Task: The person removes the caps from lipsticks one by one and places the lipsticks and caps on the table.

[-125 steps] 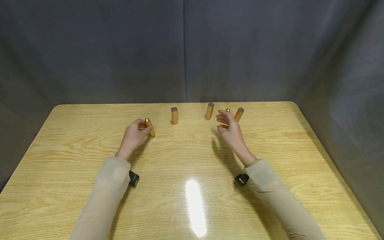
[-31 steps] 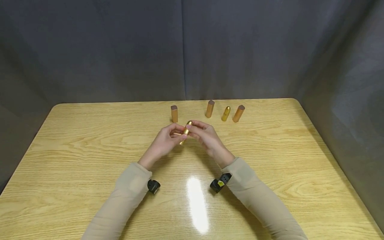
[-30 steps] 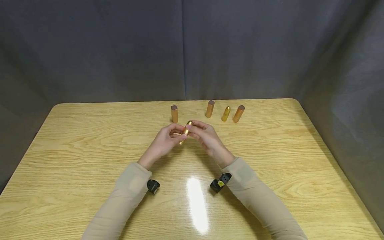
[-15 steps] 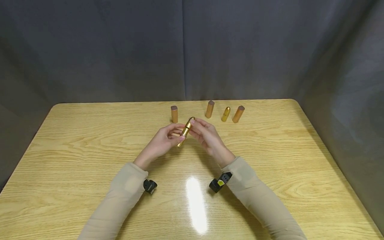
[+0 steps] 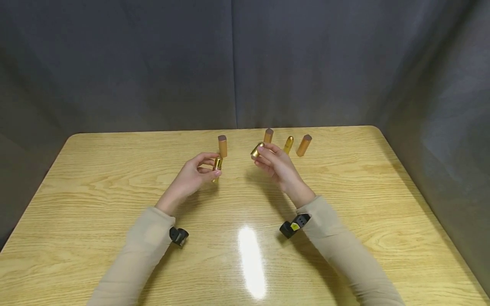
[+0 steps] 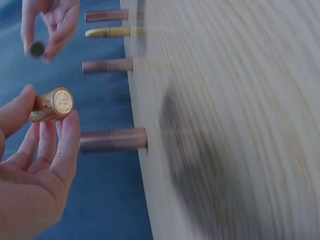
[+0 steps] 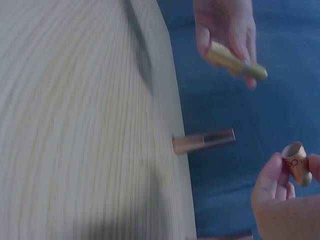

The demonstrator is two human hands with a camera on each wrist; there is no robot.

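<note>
Near four tubes [image 5: 304, 145], left fingers [image 6: 67, 147] pinch one gold base [image 5: 217, 163], right fingers [image 5: 272, 157] one cap [image 5: 255, 153].

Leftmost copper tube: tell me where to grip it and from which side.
Pinch the copper tube across its lower body, below the seam, probably best from the left: it stands upright and straight-sided, no other tube stands that side, and the seam suggests its top may pull off.

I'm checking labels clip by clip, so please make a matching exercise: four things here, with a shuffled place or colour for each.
1. Gold cap
2. Uncapped gold tube
3. Standing gold tube
4. Leftmost standing tube

A. Copper-coloured
B. Held in the right hand
C. Between two copper tubes
D. Held in the left hand

Pairs: 1-B, 2-D, 3-C, 4-A
</note>
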